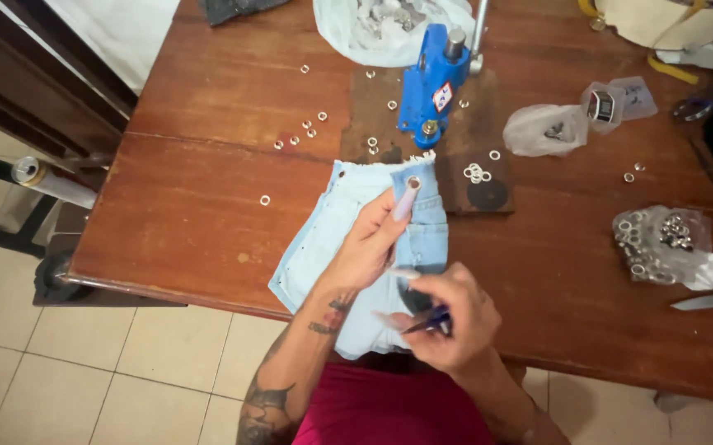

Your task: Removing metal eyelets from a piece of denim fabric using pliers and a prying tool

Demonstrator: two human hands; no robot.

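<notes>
denim shorts [348,239] lie under both hands [373,243].

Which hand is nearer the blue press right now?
Left. The left hand pinches the denim just below the blue press; the right hand sits lower, near the table edge.

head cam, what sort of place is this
Probably a small home garment workshop: a blue hand press on a wooden table, loose metal eyelets scattered about, and pale denim under the left hand.
</notes>
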